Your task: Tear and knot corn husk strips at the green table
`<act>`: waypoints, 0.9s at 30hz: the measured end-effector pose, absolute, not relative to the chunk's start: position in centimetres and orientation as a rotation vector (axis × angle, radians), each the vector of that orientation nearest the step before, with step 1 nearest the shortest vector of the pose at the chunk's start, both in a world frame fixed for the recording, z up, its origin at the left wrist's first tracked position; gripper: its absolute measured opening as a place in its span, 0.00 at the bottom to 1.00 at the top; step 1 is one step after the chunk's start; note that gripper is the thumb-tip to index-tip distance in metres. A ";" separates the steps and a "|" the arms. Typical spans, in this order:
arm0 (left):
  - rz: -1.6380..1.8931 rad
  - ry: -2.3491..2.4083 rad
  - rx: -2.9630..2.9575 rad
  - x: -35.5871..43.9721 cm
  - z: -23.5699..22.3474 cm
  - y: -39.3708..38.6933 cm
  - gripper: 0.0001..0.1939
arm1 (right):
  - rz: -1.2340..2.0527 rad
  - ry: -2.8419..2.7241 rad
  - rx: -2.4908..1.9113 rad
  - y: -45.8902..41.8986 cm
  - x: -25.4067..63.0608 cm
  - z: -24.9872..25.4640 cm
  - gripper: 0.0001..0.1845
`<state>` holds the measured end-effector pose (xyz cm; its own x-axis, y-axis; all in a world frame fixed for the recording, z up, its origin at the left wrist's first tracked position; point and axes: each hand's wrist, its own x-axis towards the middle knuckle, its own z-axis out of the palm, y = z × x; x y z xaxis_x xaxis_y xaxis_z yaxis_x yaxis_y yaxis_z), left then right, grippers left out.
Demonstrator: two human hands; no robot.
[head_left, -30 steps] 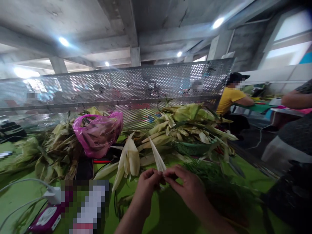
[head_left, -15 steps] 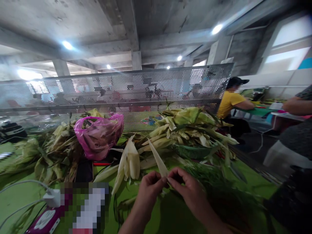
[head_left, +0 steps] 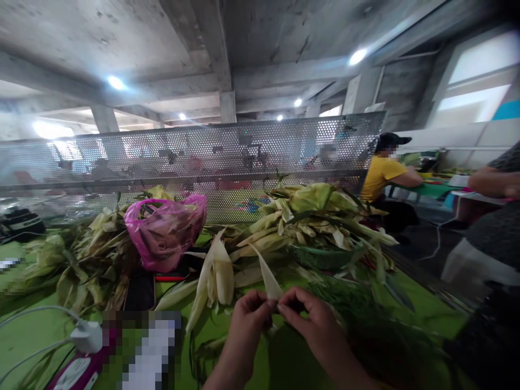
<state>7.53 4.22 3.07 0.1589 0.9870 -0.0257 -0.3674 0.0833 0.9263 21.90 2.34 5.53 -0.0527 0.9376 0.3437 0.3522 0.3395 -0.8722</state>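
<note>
My left hand and my right hand meet low in the middle of the view, both pinched on the base of a pale, pointed corn husk strip that sticks up and to the left. Just left of the hands lies a bunch of cream husks on the green table. Behind the hands a green basket is heaped with husks.
A pink plastic bag sits on a husk pile at the left. A white charger with cables and a phone lie at lower left. A perforated metal screen backs the table. Other people sit at the right.
The view has tipped up a little, so my hands sit lower in the frame. The husk strip stays pinched between both hands and leans a bit more.
</note>
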 end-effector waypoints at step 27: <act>1.352 0.855 0.903 5.6 5.1 3.7 0.16 | 0.807 -1.640 -1.534 -0.3 28.0 5.0 0.10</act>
<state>5.64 3.74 5.09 0.0422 0.9991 0.0075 -0.4208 0.0110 0.9071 27.99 -0.28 5.00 -0.0134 0.9953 0.0955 0.5318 0.0880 -0.8423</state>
